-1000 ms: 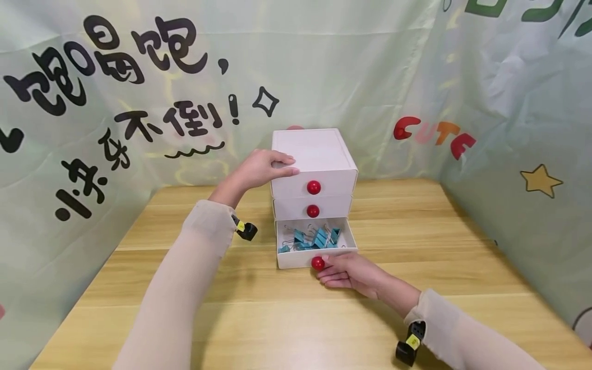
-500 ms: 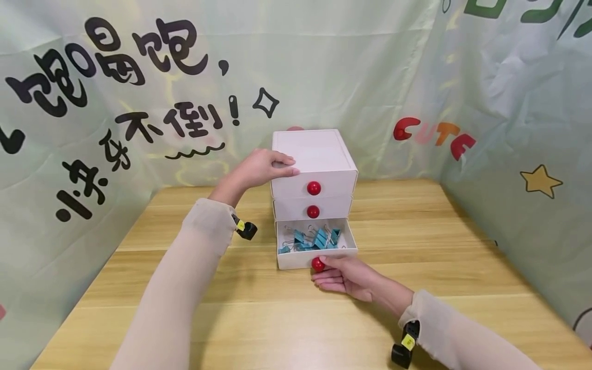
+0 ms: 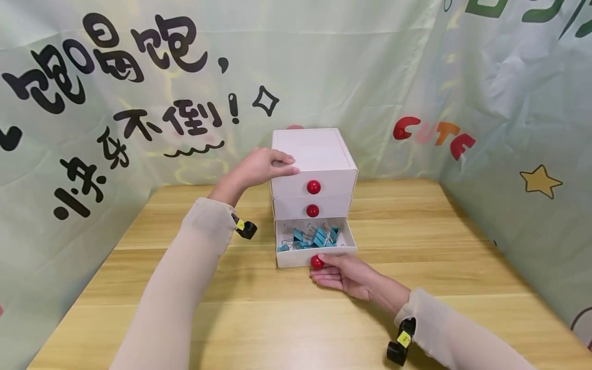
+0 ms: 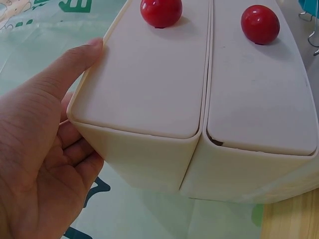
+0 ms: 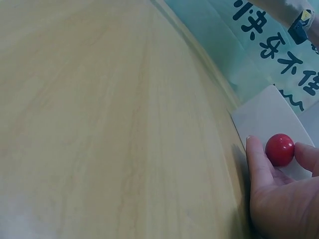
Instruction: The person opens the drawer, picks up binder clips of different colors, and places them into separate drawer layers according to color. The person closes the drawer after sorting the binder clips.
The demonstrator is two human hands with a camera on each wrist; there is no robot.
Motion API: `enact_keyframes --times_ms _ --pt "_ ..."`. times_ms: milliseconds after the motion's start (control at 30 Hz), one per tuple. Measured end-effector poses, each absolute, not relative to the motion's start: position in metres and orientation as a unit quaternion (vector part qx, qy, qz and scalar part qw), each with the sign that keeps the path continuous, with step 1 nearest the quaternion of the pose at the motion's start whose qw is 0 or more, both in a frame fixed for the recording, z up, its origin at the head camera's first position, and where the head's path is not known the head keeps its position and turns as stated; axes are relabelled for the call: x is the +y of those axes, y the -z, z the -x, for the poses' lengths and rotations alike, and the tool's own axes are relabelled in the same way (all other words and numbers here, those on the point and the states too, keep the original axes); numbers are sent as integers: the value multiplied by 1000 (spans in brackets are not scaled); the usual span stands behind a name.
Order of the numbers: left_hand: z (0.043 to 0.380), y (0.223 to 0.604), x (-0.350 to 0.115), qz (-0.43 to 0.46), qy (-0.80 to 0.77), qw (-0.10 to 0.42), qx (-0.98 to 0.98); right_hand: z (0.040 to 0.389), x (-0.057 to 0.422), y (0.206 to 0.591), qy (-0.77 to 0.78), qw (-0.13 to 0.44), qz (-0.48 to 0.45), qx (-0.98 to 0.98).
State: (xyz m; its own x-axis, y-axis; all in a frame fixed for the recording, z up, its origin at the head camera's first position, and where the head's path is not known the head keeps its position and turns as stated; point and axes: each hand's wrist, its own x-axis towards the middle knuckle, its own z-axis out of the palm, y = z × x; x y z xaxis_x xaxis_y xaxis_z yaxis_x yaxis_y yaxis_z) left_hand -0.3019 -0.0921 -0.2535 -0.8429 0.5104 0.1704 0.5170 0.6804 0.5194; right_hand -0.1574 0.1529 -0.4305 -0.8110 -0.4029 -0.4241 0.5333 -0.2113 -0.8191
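Observation:
A small white drawer box (image 3: 312,149) has several drawers with red knobs. Its bottom drawer (image 3: 339,251) is pulled out, and several blue binder clips (image 3: 319,237) lie inside. My left hand (image 3: 261,167) rests on the box's upper left corner; in the left wrist view its thumb (image 4: 82,57) lies at the front edge. My right hand (image 3: 351,276) is at the bottom drawer's red knob (image 5: 279,150), holding it between thumb and fingers. In the right wrist view one finger stretches past the knob along the drawer front.
The box stands on a wooden table (image 3: 259,318), near its back edge. A pale green cloth (image 3: 351,67) with printed lettering hangs behind and along both sides. Small black cameras (image 3: 246,229) are strapped to both wrists.
My right hand has shifted slightly left at the knob, and its wrist has moved left too. My left hand stays on the box. The drawer shows no clear movement.

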Motion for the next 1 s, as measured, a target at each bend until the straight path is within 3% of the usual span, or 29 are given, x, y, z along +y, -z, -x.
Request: enact_keyframes --times_ms 1000 --pt "301 253 -92 279 287 1 -916 186 150 430 784 287 -54 547"
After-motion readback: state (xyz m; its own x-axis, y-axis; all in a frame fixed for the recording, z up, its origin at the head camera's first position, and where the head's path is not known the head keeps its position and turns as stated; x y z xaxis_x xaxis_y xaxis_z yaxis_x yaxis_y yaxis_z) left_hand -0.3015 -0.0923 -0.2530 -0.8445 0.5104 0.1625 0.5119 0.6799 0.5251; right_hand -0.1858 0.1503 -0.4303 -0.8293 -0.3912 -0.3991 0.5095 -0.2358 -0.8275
